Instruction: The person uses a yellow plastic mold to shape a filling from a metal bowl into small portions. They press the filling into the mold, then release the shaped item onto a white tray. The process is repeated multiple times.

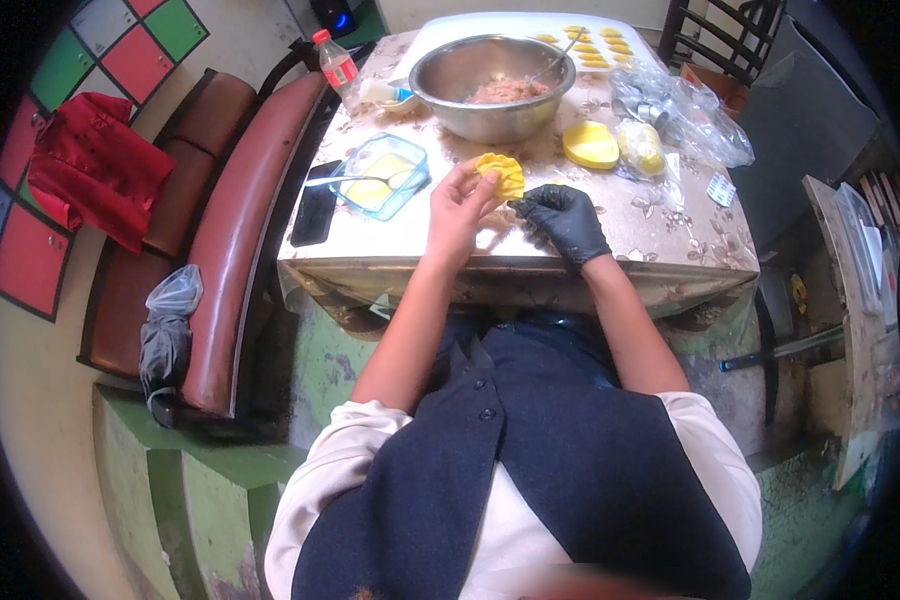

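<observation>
On my left I'm seeing a red garment (98, 165) hanging before coloured wall panels (142, 70), and a grey plastic bag (170, 325) slumping at the near end of a maroon bench (255, 195). A dark phone (314, 208) and a red-capped bottle (340, 77) are sharing the flowered tablecloth (695, 235); beyond, a dark chair (715, 42) is standing.

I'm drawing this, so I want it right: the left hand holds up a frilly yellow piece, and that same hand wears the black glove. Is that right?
Not quite: the black glove is on the right hand. The head view shows the left hand bare, holding the frilly yellow piece.
</observation>
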Action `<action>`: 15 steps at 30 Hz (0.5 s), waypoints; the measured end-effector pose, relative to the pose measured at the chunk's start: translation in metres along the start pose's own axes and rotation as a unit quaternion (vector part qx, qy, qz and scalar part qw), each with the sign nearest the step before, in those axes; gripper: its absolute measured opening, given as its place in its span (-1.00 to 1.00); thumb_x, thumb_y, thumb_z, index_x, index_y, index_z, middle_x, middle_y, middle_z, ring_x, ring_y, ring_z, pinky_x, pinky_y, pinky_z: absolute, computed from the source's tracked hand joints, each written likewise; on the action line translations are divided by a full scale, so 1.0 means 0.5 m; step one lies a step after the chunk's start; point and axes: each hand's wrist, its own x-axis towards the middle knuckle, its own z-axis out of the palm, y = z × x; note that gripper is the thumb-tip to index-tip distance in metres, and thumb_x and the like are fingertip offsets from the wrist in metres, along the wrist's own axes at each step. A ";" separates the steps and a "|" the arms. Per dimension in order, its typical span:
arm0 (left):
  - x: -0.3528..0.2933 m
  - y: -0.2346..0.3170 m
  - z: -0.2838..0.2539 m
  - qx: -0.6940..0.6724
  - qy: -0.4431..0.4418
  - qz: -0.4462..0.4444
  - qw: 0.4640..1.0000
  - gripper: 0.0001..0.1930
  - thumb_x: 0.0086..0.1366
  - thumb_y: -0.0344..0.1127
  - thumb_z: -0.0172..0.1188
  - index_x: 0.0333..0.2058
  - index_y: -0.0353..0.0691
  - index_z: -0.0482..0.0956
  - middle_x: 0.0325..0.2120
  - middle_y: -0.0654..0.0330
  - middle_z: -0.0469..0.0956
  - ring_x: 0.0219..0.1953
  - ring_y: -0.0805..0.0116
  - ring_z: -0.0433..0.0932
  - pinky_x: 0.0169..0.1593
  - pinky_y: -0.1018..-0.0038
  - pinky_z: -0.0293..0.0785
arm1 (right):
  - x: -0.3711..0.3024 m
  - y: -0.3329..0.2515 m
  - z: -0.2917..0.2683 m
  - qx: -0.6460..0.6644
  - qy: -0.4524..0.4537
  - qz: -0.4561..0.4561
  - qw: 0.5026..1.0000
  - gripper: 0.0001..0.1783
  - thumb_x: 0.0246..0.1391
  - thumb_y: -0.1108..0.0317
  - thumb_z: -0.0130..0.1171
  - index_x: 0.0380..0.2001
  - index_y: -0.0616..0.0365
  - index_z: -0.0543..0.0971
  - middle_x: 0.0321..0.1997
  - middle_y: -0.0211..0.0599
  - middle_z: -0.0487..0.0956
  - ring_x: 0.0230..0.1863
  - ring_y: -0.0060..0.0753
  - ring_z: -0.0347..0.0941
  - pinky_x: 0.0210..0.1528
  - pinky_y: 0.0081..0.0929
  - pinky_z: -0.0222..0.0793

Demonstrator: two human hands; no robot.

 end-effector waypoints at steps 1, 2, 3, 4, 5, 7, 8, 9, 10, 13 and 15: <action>0.000 0.001 0.000 0.002 -0.002 0.001 1.000 -0.59 0.29 -0.36 0.20 0.05 -0.40 0.39 -0.13 0.05 0.56 -0.11 0.36 0.58 -0.04 0.50 0.54 | 0.001 0.000 0.000 -0.006 0.001 -0.006 1.000 -0.83 0.07 0.39 0.28 -0.31 0.27 0.62 -0.47 -0.35 0.62 -0.58 -0.66 0.45 -0.57 -0.66 0.39; -0.001 0.001 0.001 0.005 -0.003 -0.001 1.000 -0.59 0.29 -0.36 0.20 0.05 -0.40 0.39 -0.13 0.06 0.56 -0.11 0.37 0.58 -0.04 0.50 0.54 | 0.001 0.001 -0.001 -0.012 0.002 -0.011 1.000 -0.83 0.07 0.39 0.28 -0.31 0.27 0.62 -0.46 -0.36 0.62 -0.58 -0.66 0.45 -0.57 -0.66 0.39; -0.001 0.001 0.002 0.009 -0.003 0.000 1.000 -0.59 0.29 -0.36 0.20 0.05 -0.40 0.39 -0.13 0.06 0.56 -0.11 0.37 0.58 -0.04 0.50 0.54 | 0.001 0.001 -0.001 -0.018 0.003 -0.017 1.000 -0.83 0.07 0.39 0.27 -0.31 0.27 0.62 -0.46 -0.36 0.62 -0.58 -0.66 0.45 -0.57 -0.66 0.39; -0.002 0.001 0.002 0.012 -0.003 -0.002 1.000 -0.58 0.29 -0.34 0.20 0.05 -0.40 0.38 -0.14 0.07 0.56 -0.12 0.37 0.58 -0.03 0.49 0.53 | 0.002 0.002 -0.001 -0.011 0.002 -0.015 1.000 -0.84 0.07 0.39 0.27 -0.31 0.26 0.62 -0.46 -0.36 0.62 -0.58 -0.66 0.45 -0.57 -0.65 0.39; -0.003 0.001 0.002 0.015 -0.004 -0.003 1.000 -0.58 0.28 -0.32 0.21 0.05 -0.39 0.38 -0.14 0.08 0.56 -0.12 0.37 0.58 -0.03 0.48 0.52 | 0.002 0.003 -0.002 -0.003 0.000 -0.014 1.000 -0.84 0.08 0.39 0.26 -0.31 0.26 0.62 -0.47 -0.36 0.62 -0.58 -0.66 0.45 -0.57 -0.65 0.39; -0.002 0.000 0.001 0.021 -0.006 -0.002 1.000 -0.57 0.28 -0.30 0.21 0.05 -0.39 0.38 -0.15 0.09 0.56 -0.13 0.37 0.58 -0.03 0.47 0.52 | 0.002 0.005 -0.002 0.009 -0.004 -0.010 1.000 -0.85 0.09 0.39 0.25 -0.30 0.25 0.62 -0.47 -0.37 0.61 -0.59 -0.65 0.45 -0.57 -0.65 0.39; -0.002 0.000 0.001 0.022 -0.009 0.000 1.000 -0.56 0.28 -0.30 0.21 0.05 -0.39 0.38 -0.15 0.09 0.56 -0.14 0.37 0.58 -0.04 0.47 0.52 | 0.003 0.006 -0.002 0.012 -0.006 -0.008 1.000 -0.85 0.09 0.39 0.24 -0.31 0.24 0.62 -0.48 -0.38 0.61 -0.59 -0.65 0.45 -0.58 -0.65 0.39; -0.002 -0.001 0.000 0.023 -0.014 0.005 1.000 -0.56 0.28 -0.29 0.21 0.06 -0.39 0.38 -0.15 0.09 0.56 -0.14 0.37 0.58 -0.05 0.47 0.53 | 0.003 0.008 -0.003 0.018 -0.006 -0.010 1.000 -0.86 0.10 0.40 0.23 -0.31 0.24 0.62 -0.48 -0.38 0.61 -0.60 -0.65 0.45 -0.58 -0.64 0.39; -0.002 -0.001 -0.002 0.024 -0.011 -0.003 1.000 -0.58 0.28 -0.31 0.21 0.05 -0.38 0.39 -0.14 0.09 0.56 -0.13 0.38 0.57 -0.05 0.49 0.53 | 0.003 0.009 -0.002 0.013 -0.002 -0.004 1.000 -0.87 0.09 0.40 0.23 -0.31 0.23 0.62 -0.49 -0.39 0.60 -0.60 -0.65 0.45 -0.59 -0.64 0.39; 0.000 -0.001 -0.004 0.020 -0.012 -0.018 1.000 -0.61 0.28 -0.36 0.20 0.05 -0.37 0.41 -0.13 0.09 0.56 -0.13 0.41 0.57 -0.05 0.52 0.52 | 0.005 0.011 -0.001 0.012 0.008 -0.001 1.000 -0.88 0.09 0.41 0.24 -0.32 0.23 0.62 -0.50 -0.39 0.60 -0.62 -0.65 0.44 -0.60 -0.64 0.38; 0.001 0.001 -0.005 0.009 -0.017 -0.031 0.999 -0.61 0.28 -0.36 0.21 0.04 -0.36 0.41 -0.13 0.10 0.57 -0.14 0.41 0.57 -0.05 0.52 0.53 | 0.007 0.012 -0.001 0.016 0.011 -0.002 1.000 -0.88 0.08 0.40 0.25 -0.33 0.22 0.62 -0.51 -0.39 0.59 -0.62 -0.65 0.44 -0.60 -0.64 0.37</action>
